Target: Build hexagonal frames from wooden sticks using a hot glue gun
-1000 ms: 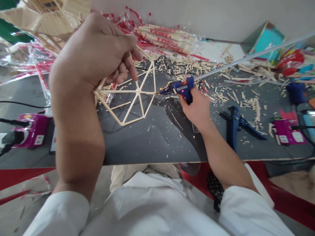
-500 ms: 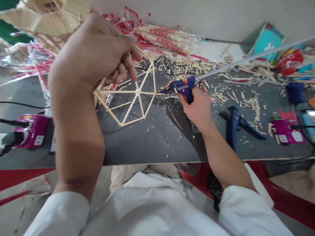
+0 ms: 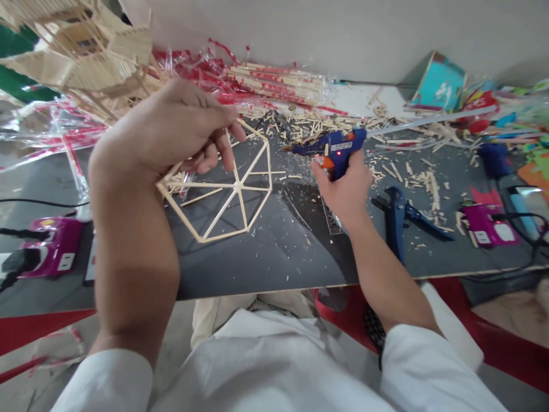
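My left hand (image 3: 180, 129) is closed on the far left edge of a wheel-like frame of thin wooden sticks (image 3: 237, 186). Its spokes meet at a whitish central joint, and the part under my palm is hidden. My right hand (image 3: 349, 186) grips a blue hot glue gun (image 3: 341, 150) whose red light is lit. The nozzle points left, apart from the frame's right corner, and a long clear glue stick (image 3: 429, 121) runs out of the gun's back. Below the frame, a loose stick (image 3: 201, 197) lies on the dark tabletop (image 3: 266, 257).
Blue cutters (image 3: 395, 220) lie right of my forearm. Purple power sockets (image 3: 55, 243) stand at left, another purple socket block (image 3: 491, 224) at right. Cut stick scraps and bundled sticks (image 3: 274, 80) cover the back; a large stick model (image 3: 90, 63) rises at far left.
The glue gun has drawn back from the frame's right corner, to the right and slightly up. My left hand still holds the frame, which sits lower in view as the camera has shifted.
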Available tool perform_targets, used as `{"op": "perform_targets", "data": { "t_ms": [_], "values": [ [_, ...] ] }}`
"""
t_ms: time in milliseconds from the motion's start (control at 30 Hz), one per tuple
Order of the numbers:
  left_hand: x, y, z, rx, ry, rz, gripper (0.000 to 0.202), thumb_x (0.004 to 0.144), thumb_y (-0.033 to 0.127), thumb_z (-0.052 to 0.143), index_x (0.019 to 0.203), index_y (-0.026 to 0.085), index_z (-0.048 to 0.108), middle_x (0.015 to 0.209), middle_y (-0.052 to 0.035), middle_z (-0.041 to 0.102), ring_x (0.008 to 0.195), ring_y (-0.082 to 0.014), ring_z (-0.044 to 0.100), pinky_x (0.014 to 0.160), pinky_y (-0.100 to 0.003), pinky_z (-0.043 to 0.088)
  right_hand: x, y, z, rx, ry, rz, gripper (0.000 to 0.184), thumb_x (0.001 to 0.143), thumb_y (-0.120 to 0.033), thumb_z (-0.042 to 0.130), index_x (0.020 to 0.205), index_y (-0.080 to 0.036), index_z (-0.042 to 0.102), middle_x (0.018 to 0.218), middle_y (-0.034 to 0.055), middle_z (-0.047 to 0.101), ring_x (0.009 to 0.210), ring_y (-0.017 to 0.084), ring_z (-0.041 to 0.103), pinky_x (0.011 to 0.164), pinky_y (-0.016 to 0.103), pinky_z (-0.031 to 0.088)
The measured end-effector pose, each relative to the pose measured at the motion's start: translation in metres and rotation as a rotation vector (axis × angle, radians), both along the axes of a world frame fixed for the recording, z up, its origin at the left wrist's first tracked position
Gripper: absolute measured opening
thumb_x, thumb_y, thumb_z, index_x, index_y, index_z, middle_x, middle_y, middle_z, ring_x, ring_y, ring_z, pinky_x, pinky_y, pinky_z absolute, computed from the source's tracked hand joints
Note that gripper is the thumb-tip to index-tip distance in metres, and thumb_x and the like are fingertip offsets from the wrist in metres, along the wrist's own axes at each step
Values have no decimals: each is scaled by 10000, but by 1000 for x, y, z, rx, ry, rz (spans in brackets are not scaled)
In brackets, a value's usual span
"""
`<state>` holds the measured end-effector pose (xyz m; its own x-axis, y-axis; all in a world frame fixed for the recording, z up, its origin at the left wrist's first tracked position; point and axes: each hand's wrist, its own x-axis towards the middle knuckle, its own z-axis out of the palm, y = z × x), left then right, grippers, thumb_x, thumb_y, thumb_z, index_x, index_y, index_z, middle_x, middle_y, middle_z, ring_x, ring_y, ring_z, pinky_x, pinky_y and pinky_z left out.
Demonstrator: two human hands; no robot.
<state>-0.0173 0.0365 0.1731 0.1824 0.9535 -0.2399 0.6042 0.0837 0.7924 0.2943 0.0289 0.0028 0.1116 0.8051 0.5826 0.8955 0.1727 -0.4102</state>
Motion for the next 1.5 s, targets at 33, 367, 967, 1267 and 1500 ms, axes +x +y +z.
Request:
{"op": "perform_targets", "data": {
  "t_ms": [33,367,967,1267,1500],
  "values": [
    [2,0,-1,-15,3,-8,296,1039,387,629,994,135,778,689,-54,779,413,-70,513,439,-180,344,-3,-1,1,-7,-3,0,524,955,-654,617,1246,-219,592,866,100,727,740,285,713,732,431,569],
    [4,2,-6,-52,24,-80,328,1053,442,622,929,171,762,702,-66,780,410,-83,497,405,-202,362,-5,-6,8,-61,-39,51,379,1001,-490,537,1246,-215,624,888,110,726,820,292,737,775,407,568],
    [9,2,-10,-51,16,-51,336,1094,373,589,964,110,752,677,-35,761,377,-53,499,376,-192,336,-5,-5,5,-67,-6,124,418,999,-476,565,1283,-180,648,918,127,755,852,299,753,782,402,547],
    [12,1,-11,-38,4,-54,326,1102,325,571,924,105,734,641,-21,743,350,-48,488,347,-174,319,-4,-4,4,-96,-8,137,461,1015,-471,547,1357,-174,633,908,122,747,882,306,761,814,422,562],
    [7,4,-14,-22,2,-72,331,1092,349,589,954,100,757,663,-40,757,352,-47,495,350,-166,339,0,-1,2,-98,-20,86,402,1018,-509,548,1253,-194,630,948,144,743,897,324,753,825,453,569]
  ]
}}
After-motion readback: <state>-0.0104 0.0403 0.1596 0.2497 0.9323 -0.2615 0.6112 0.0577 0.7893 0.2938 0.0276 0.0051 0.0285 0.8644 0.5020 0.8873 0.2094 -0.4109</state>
